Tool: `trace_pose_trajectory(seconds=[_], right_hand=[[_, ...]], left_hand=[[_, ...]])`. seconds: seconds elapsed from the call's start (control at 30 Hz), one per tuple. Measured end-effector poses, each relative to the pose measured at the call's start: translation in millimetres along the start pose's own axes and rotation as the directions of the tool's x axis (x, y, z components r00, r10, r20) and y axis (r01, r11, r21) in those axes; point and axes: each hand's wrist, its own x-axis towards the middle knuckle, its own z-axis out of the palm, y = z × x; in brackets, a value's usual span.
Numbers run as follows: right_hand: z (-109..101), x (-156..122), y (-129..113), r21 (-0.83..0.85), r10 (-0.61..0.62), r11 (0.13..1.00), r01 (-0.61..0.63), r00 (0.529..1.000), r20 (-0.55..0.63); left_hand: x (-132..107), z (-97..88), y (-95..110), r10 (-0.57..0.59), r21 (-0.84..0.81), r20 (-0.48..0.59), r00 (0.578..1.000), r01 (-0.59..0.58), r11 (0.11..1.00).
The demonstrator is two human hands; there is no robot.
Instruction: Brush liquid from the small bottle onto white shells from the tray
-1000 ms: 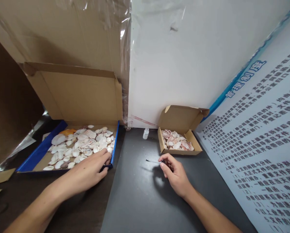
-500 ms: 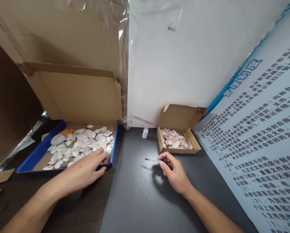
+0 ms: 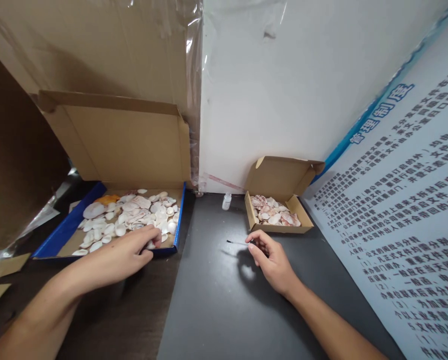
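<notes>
My left hand (image 3: 128,250) reaches over the front rim of a blue-edged cardboard box (image 3: 60,235) full of white shells (image 3: 133,217). Its fingertips are curled among the shells at the box's front right corner; whether they grip one is hidden. My right hand (image 3: 271,260) rests on the dark table (image 3: 216,305) and pinches a thin black brush (image 3: 236,243) that points left. Just behind that hand a small open cardboard box (image 3: 280,181) holds pink-patterned shells (image 3: 274,215).
A small white bottle (image 3: 227,201) stands against the white wall between the two boxes. A printed poster (image 3: 404,220) leans along the right side. Cardboard sheets wrapped in plastic (image 3: 96,50) stand behind the big box, whose lid is up.
My left hand has drawn back a little to the left along the box's front edge, fingers curling in the shells. My right hand and the brush have barely moved.
</notes>
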Motion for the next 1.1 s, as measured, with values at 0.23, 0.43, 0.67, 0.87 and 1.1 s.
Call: trace_pose_trajectory(seconds=[0.23,0.43,0.67,0.87,1.1], right_hand=[[1.2,0.7,0.9,-0.007,-0.022,1.0,0.022,1.0,0.0],[2.1,-1.0,-1.4,-0.004,-0.023,1.0,0.023,1.0,0.015],[2.3,-0.6,-1.5,0.01,-0.011,1.0,0.011,1.0,0.03],[2.1,-0.6,-1.4,0.029,-0.014,0.999,0.013,0.999,0.036],[2.3,-1.3,-1.0,0.034,-0.019,0.999,0.018,0.999,0.032]], left_hand=[[0.2,-15.8,5.2,-0.038,-0.199,-0.001,0.999,0.038,0.979],[11.0,-6.1,4.6,-0.055,-0.212,-0.006,0.998,0.053,0.976],[19.2,1.6,-1.6,-0.045,-0.165,-0.075,0.996,0.032,0.986],[21.0,6.0,-8.1,-0.065,-0.13,-0.09,0.994,0.053,0.99],[26.8,9.8,-13.5,-0.097,-0.124,-0.1,0.99,0.085,0.989]])
